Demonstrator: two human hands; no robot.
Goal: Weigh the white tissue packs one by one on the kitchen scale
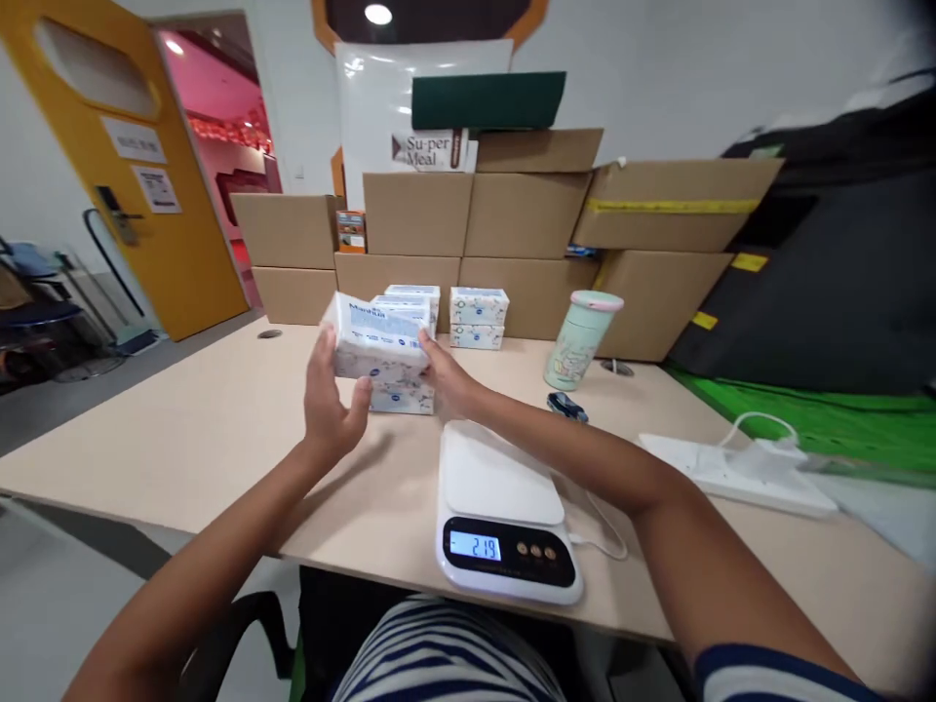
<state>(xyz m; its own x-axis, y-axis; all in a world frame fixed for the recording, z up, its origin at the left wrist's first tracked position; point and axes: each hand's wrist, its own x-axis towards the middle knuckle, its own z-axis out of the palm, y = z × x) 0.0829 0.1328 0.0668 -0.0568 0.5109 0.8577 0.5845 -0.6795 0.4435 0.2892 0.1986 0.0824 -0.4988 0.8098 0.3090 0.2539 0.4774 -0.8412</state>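
A soft white-and-blue tissue pack (376,336), marked "Manhua", is held slightly tilted between both hands, over a stack on the table. My left hand (329,400) presses its fingers against the pack's left side, its thumb standing apart below. At the right end, my right hand (446,375) grips the pack's edge; part of its fingers is hidden. Beneath the held pack, a floral-printed tissue pack (402,398) shows at the bottom of the stack. A white kitchen scale (501,473) sits nearer to me, its display lit and reading about 219.
More tissue packs (479,307) stand stacked behind. Cardboard boxes (416,214) line the table's far side. To the right are a mint-green tumbler (581,341), a small dark object (567,407) and a white power strip (738,473). A cable (610,546) runs from the scale.
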